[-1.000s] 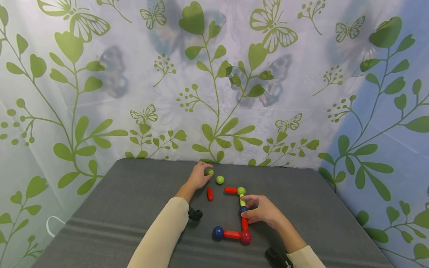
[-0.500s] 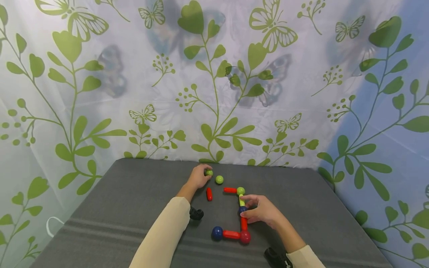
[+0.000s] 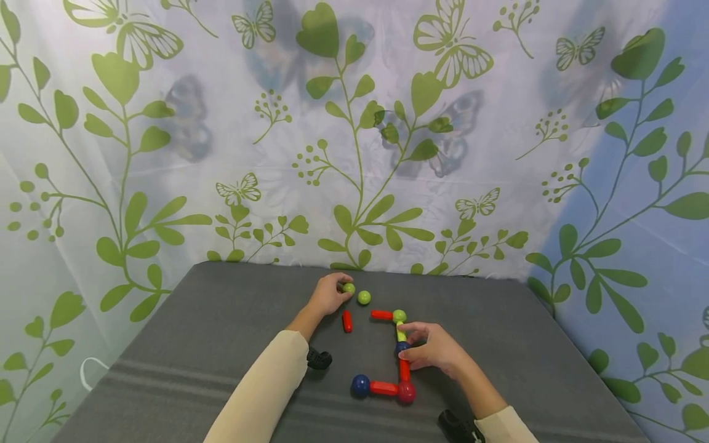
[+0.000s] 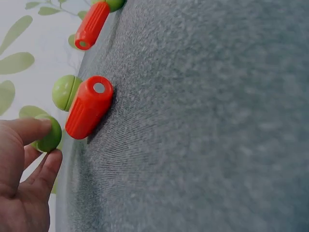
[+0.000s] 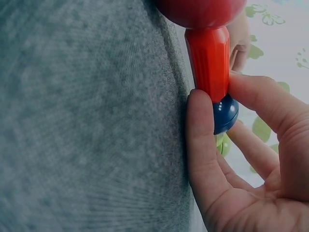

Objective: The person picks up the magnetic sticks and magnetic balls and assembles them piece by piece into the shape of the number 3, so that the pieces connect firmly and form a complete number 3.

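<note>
My left hand [image 3: 329,294] pinches a small green ball [image 4: 49,134] between thumb and fingers near the table's far edge. A second green ball [image 3: 364,298] lies just to its right. Closer to me is a loose red rod [image 3: 347,321], with a silver disc in its end in the left wrist view. My right hand [image 3: 434,347] grips a chain of magnetic rods and balls around its blue ball [image 5: 226,114] and the adjoining red rod [image 5: 208,63]. The chain also has a yellow-green rod [image 3: 401,332], a green ball [image 3: 399,316] and a red ball [image 3: 407,392].
From the far green ball a red rod [image 3: 381,315] points left. At the near end, another red rod [image 3: 384,388] joins the red ball to a second blue ball [image 3: 360,386]. A grey cloth-covered table [image 3: 238,320] meets a leaf-patterned curtain [image 3: 266,154] behind.
My left hand has shifted slightly toward me with its green ball, which is now a little nearer the second green ball. My right hand and the chain stay in place.
</note>
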A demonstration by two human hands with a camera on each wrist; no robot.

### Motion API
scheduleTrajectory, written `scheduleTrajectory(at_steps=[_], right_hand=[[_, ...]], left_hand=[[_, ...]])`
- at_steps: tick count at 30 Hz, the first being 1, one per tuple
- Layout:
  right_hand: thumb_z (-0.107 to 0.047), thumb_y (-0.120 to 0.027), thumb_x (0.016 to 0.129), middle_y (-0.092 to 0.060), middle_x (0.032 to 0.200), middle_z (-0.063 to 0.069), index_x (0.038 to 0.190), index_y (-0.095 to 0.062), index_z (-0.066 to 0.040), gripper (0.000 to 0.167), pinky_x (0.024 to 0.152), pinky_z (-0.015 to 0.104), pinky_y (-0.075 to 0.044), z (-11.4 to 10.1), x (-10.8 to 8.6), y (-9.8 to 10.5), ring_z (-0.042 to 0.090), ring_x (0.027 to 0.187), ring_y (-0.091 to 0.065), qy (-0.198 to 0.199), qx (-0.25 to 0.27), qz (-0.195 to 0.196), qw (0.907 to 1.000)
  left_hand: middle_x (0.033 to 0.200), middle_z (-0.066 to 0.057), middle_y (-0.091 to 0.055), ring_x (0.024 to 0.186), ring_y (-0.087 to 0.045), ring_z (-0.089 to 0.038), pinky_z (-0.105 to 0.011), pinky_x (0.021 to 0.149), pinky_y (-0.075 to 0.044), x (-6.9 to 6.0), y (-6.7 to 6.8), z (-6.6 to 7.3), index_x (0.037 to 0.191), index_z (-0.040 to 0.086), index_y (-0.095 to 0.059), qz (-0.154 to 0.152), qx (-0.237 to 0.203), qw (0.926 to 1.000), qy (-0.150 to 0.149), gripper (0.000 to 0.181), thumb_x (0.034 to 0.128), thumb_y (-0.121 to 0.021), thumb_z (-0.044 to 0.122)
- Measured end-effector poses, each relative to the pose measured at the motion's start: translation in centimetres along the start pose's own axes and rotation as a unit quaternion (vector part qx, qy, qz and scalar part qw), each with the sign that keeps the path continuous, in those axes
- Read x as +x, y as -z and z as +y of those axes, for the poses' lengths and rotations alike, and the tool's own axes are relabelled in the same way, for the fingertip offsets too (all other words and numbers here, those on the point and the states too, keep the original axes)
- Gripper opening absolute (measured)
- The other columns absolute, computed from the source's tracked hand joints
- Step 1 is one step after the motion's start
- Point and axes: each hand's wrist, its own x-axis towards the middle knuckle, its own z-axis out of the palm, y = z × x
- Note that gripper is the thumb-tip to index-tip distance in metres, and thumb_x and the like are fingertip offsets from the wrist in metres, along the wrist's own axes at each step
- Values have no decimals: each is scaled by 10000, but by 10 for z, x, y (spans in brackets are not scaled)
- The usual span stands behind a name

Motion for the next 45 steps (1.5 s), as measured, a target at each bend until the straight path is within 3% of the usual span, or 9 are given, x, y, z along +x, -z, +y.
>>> scheduleTrajectory(at_steps=[3,9,14,20,45], right_hand=[[-19,-860,791,-571,1151,204,1433,-551,1,713,744,436,-634,-1,-1,0,220,817,-729,-8,32,1,10000],[-31,-867,789,-575,1159,204,1432,-556,-6,714,748,434,-634,-1,-2,0,220,819,-728,-55,12,42,10000],[-33,-870,785,-575,1162,208,1430,-559,-7,717,744,435,-634,-1,-2,0,223,818,-727,-64,4,72,10000],[-25,-869,783,-570,1169,210,1429,-561,-8,716,737,433,-635,0,-2,0,222,811,-726,-80,33,95,9999],[-20,-862,788,-562,1172,215,1426,-562,-10,704,734,436,-635,-1,-1,-2,219,810,-731,-58,33,83,9999]], left_hand=[[1191,-115,-712,1039,-691,-276,-421,891,-576,-3,2,3,1202,64,-708,-78,-93,9998,-171,308,903,-778,84],[1120,-108,-726,1018,-706,-252,-393,873,-591,-13,4,12,1127,72,-706,-358,-626,9971,-239,261,881,-794,82],[1131,-106,-727,1023,-707,-232,-360,874,-596,-20,2,17,1152,68,-698,-573,-859,9941,-328,280,890,-796,90],[1138,-84,-745,997,-707,-182,-327,896,-589,-24,-3,17,1196,69,-726,-698,-759,9934,-508,322,889,-806,120],[1001,-64,-761,908,-710,-160,-320,843,-588,-27,-13,18,1062,64,-736,-1024,-320,9925,-592,250,844,-848,112]])
